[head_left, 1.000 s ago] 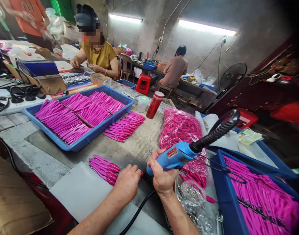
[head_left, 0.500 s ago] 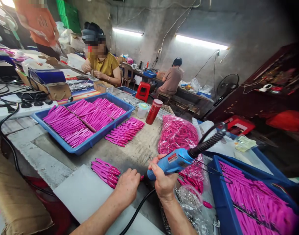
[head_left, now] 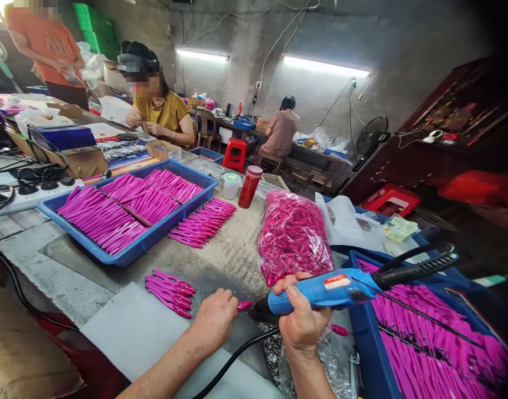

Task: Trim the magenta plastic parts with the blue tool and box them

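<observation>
My left hand (head_left: 215,317) is closed around a slim magenta plastic piece (head_left: 244,305), whose darker pink tip pokes out to the right. My right hand (head_left: 302,310) grips a blue electric screwdriver (head_left: 316,292) with a black nose and a black cord. The tool lies nearly level, its nose pointing left, just short of the pink tip. Left of my left hand, a small stack of similar magenta pieces (head_left: 170,292) rests on the table by a white sheet (head_left: 124,327). Tiny screws (head_left: 247,267) lie scattered beyond my hands.
A blue tray (head_left: 124,257) of magenta pieces stands at left, another blue tray (head_left: 364,343) at right. A bag of pink parts (head_left: 295,233), a red bottle (head_left: 250,187) and a lidded cup (head_left: 231,186) stand behind. Co-workers sit farther back; one person stands.
The screwdriver has swung from slanting down to nearly level, and its nose has drawn back right from the pink tip. The whole view has shifted slightly.
</observation>
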{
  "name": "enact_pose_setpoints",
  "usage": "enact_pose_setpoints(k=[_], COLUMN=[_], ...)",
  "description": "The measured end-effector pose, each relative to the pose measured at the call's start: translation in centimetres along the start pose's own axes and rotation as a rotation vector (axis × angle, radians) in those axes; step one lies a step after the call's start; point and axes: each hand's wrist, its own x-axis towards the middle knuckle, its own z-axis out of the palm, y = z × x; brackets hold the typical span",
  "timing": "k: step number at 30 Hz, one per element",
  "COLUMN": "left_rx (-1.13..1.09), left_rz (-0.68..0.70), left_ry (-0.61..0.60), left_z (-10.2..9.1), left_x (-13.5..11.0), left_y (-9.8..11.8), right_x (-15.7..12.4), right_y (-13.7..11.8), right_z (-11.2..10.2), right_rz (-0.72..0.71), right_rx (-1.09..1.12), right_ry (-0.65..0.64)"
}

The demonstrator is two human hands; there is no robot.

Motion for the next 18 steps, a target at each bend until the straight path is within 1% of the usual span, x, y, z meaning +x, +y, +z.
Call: enact_pose_setpoints(k=[4,10,15,18], left_rx=[0.002,-0.017,0.007,0.019], left_rz=[0.011,0.031,0.025,0.023], left_ry=[-0.006,0.015,-0.015,-0.016], left_z=[0.08,0.39,0.43,0.49], left_x=[0.00,0.09,0.26,0.35], left_y=[-0.01,-0.08,0.02,0.06], right_x=[-0.08,-0.10,-0.13,-0.02], right_y=[0.04,0.11,0.49,0.78], right_z=[-0.10,-0.21,-0.34,0.03], right_rz=[0.028,0.020,0.013,0.027], right_rx=[0.017,0.015,0.014,0.022], right_ry=[0.005,0.019,0.016,0.012])
